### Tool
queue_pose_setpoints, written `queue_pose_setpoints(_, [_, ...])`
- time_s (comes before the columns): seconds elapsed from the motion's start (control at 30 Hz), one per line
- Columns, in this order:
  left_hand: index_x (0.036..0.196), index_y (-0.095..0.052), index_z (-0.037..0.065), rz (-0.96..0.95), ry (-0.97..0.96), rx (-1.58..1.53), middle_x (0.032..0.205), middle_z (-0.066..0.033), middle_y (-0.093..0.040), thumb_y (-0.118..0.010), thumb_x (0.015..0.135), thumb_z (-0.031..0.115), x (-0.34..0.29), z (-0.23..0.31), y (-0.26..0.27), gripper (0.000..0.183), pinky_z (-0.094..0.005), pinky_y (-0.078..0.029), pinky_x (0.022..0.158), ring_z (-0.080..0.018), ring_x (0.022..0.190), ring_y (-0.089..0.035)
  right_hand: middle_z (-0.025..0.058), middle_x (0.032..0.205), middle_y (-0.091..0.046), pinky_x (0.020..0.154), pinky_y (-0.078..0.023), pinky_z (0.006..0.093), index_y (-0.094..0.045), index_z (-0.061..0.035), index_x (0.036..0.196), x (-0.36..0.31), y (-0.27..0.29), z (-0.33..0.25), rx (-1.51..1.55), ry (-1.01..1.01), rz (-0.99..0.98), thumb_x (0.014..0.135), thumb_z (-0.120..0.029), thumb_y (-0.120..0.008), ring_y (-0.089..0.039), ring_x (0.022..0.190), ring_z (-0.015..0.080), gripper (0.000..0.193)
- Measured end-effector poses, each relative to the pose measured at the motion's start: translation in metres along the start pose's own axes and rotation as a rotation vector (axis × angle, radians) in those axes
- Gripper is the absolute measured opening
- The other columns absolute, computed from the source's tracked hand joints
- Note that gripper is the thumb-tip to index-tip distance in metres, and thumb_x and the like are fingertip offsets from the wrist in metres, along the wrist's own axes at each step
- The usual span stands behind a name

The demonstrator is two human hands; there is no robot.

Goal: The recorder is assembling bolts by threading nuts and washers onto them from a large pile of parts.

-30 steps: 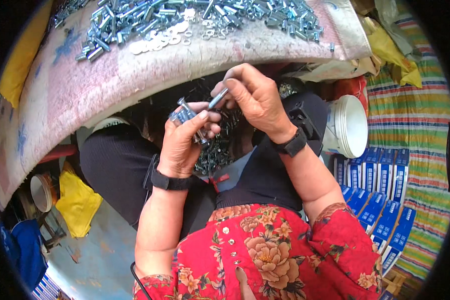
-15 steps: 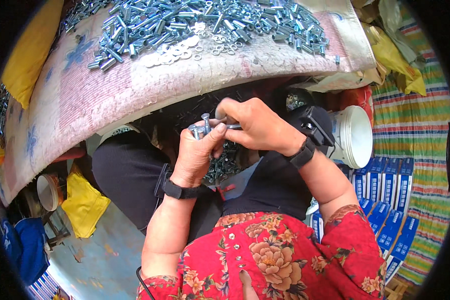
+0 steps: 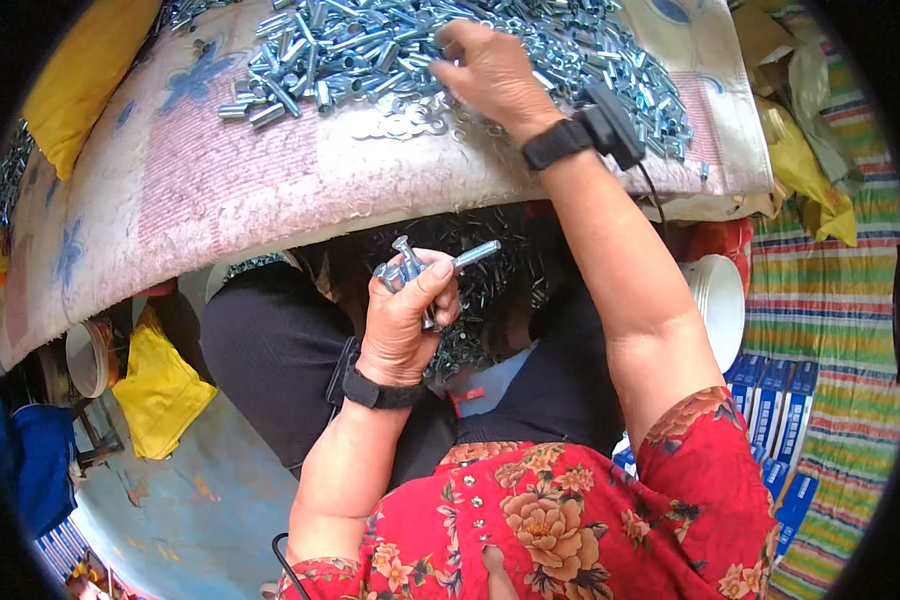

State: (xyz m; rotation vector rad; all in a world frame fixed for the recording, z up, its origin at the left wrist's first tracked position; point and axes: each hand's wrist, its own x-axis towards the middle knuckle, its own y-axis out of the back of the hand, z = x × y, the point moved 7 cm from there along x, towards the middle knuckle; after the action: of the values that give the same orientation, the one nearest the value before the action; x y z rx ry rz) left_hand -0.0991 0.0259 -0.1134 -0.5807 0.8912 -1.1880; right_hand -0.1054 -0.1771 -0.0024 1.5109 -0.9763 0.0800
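My left hand [image 3: 407, 310] is closed around several metal bolts [image 3: 406, 262] above my lap; their heads stick up past the fingers. One with a sleeve on its shank [image 3: 477, 254] points out to the right by the thumb. Over the table, my right hand [image 3: 490, 78] is at the pile of shiny metal sleeves [image 3: 365, 50], thumb and fingers apart and slightly blurred. Nothing shows between them, though the fingertips are partly hidden. Flat washers [image 3: 395, 122] lie at the pile's near edge, left of my right wrist.
The table has a worn patterned cloth [image 3: 220, 190] with a curved near edge. Beneath it, many dark bolts [image 3: 470, 340] lie between my knees. A white bucket [image 3: 718, 305] stands right, near blue-and-white boxes [image 3: 770, 405]. Yellow cloth [image 3: 160, 385] hangs at left.
My right hand has left the bolts at my left hand and moved up and away to the sleeve pile. My left hand keeps the bolts, with a sleeved one now showing clearly.
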Motion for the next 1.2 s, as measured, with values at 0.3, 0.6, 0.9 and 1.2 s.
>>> queue_pose_setpoints(0.3, [0.082,-0.055,0.005,-0.005,-0.050,-0.124,0.056,0.0014,-0.043,-0.059,0.081,0.015,0.004,0.010,0.001,0.012,-0.0223,-0.030,0.044,-0.0091,0.046,-0.039,0.0026,0.086,-0.061,0.066,-0.043,0.0198,-0.062,-0.0009,0.098,-0.046,0.052,-0.012,0.797,-0.185,-0.153,0.079,0.001,-0.053,-0.056,0.078,0.0088,0.021])
queue_pose_setpoints(0.6, [0.083,-0.056,0.001,-0.100,-0.035,-0.113,0.057,-0.0011,-0.046,-0.060,0.080,0.016,0.004,-0.003,-0.016,0.016,-0.0228,-0.033,0.046,-0.0101,0.047,-0.042,0.0056,0.098,-0.056,0.084,-0.045,0.0248,-0.050,0.0023,0.111,-0.127,0.084,-0.036,1.072,-0.342,-0.164,0.077,0.004,-0.059,-0.054,0.093,0.0117,0.035])
queue_pose_setpoints(0.9, [0.085,-0.055,0.002,-0.098,-0.098,-0.033,0.057,0.0010,-0.045,-0.057,0.082,0.015,0.003,-0.002,-0.018,0.013,-0.0215,-0.031,0.045,-0.0088,0.049,-0.041,0.0057,0.094,-0.058,0.080,-0.046,0.0234,-0.053,0.0021,0.105,-0.139,0.087,-0.033,1.143,-0.440,-0.067,0.076,0.003,-0.062,-0.056,0.089,0.0107,0.030])
queue_pose_setpoints(1.2, [0.098,-0.057,-0.003,-0.083,-0.157,0.156,0.059,-0.0010,-0.048,-0.059,0.081,0.013,-0.001,-0.002,-0.017,0.023,-0.0217,-0.035,0.046,-0.0084,0.049,-0.043,0.0046,0.061,-0.054,0.049,-0.042,0.0227,-0.053,-0.0016,0.097,-0.141,0.069,-0.061,0.740,-0.281,-0.110,0.074,-0.010,-0.067,-0.051,0.054,0.0073,0.028])
